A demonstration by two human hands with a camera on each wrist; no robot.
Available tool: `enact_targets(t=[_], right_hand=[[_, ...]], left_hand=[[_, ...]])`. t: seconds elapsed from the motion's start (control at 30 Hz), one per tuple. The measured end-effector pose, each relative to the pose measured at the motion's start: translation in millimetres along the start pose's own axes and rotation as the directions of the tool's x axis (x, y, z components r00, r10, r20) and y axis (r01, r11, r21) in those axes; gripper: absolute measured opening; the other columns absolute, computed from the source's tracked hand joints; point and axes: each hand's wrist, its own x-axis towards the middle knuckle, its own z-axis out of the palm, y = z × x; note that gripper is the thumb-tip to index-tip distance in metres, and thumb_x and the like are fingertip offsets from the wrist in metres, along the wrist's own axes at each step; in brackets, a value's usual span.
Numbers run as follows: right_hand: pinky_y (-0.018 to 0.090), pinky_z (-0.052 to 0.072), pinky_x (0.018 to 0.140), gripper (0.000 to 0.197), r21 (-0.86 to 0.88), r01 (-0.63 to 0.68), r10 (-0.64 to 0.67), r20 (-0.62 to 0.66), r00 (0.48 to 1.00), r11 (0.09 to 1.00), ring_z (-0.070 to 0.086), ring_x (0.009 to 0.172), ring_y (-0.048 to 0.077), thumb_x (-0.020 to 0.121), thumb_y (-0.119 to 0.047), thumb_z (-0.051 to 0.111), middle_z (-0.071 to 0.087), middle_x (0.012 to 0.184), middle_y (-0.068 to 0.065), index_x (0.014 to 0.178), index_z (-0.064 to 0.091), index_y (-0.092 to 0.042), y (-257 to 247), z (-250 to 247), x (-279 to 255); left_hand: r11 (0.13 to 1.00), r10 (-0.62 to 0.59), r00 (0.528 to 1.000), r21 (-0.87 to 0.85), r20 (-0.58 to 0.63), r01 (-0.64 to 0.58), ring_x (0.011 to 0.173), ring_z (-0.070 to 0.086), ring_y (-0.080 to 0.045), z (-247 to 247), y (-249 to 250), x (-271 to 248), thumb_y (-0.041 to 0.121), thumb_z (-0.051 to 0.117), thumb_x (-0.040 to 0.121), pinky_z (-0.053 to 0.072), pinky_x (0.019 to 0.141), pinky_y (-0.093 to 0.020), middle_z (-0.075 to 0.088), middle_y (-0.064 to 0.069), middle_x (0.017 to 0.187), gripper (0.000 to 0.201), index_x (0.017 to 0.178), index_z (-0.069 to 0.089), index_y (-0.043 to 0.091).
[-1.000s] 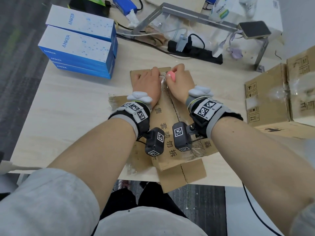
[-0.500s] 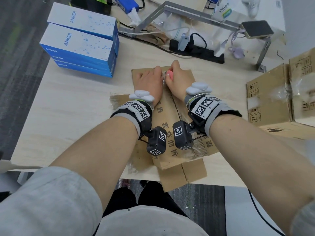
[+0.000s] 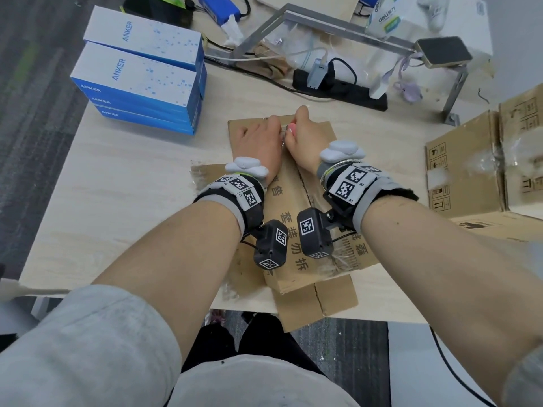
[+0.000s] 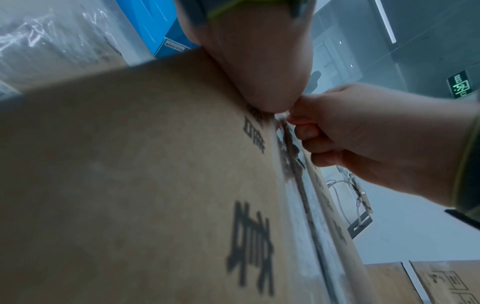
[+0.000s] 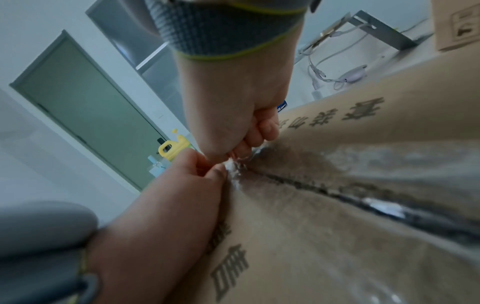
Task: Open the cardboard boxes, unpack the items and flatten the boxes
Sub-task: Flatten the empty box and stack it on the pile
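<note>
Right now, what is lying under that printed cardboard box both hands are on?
Under the printed cardboard box lie flattened cardboard and crumpled clear tape, on the wooden table. The box hides anything else beneath.

ANKER runs across the tops and blue sides of the stacked boxes [image 3: 138,80] left of the flattened cardboard box [image 3: 293,218] under my wrists; on that carton I read 售 and 套装勿拆. Behind it, a white package [image 3: 385,20] says deli. The green wall sign [image 4: 461,86] is too blurred
</note>
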Motion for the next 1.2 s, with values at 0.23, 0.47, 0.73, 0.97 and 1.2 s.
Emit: enact_targets(t=[0.23,0.47,0.73,0.97,1.2], right_hand=[[0.03,0.023,0.059,0.027,0.058,-0.019,0.018,0.011,1.0,0.998,0.043,0.069,0.025,0.1,-0.021,0.036,0.05,0.088,0.007,0.119,0.038,-0.003,-1.2,0.9,-3.3],[0.034,0.035,0.063,0.028,0.115,-0.043,0.039,0.041,0.998,0.992,0.052,0.071,0.028,0.098,-0.021,0.038,0.056,0.085,0.013,0.117,0.037,-0.001,0.6,9.3,-4.7],[0.042,0.048,0.069,0.033,0.151,-0.012,0.003,0.058,0.998,0.988,0.059,0.077,0.033,0.097,-0.022,0.039,0.06,0.087,0.013,0.122,0.034,0.0,3.4,13.6,-12.8],[0.039,0.044,0.07,0.034,0.127,-0.001,-0.006,0.058,0.998,0.992,0.059,0.084,0.035,0.098,-0.02,0.04,0.062,0.096,0.018,0.126,0.036,0.0,6.7,16.5,-18.3],[0.034,0.038,0.065,0.032,0.046,0.016,-0.019,0.064,0.998,0.999,0.052,0.073,0.026,0.099,-0.023,0.038,0.053,0.084,0.009,0.124,0.04,-0.003,15.8,13.6,-33.3]], left_hand=[[1.0,0.001,1.0,0.015,0.012,-0.001,0.088,0.052,-0.028,0.8,-1.4,0.3,0.021,0.032,0.098,0.029,0.081,-0.037,0.059,-0.005,0.09,0.013,0.099,0.045,0.017],[1.0,0.003,1.0,0.024,0.007,-0.003,0.089,0.052,-0.028,2.5,-1.2,2.5,0.02,0.034,0.096,0.027,0.079,-0.036,0.059,-0.005,0.091,0.012,0.101,0.045,0.017],[0.999,0.001,1.0,0.05,-0.01,0.0,0.091,0.053,-0.029,5.0,-1.1,3.2,0.016,0.036,0.093,0.029,0.08,-0.037,0.06,-0.006,0.094,0.014,0.104,0.046,0.016],[0.998,-0.003,1.0,0.067,-0.027,0.004,0.092,0.054,-0.028,7.4,-2.0,4.1,0.014,0.037,0.093,0.028,0.08,-0.036,0.061,-0.006,0.094,0.014,0.105,0.046,0.016],[0.997,0.007,0.999,0.08,-0.05,-0.003,0.091,0.055,-0.027,6.4,2.1,2.6,0.016,0.036,0.094,0.03,0.084,-0.037,0.061,-0.005,0.095,0.013,0.103,0.046,0.016]])
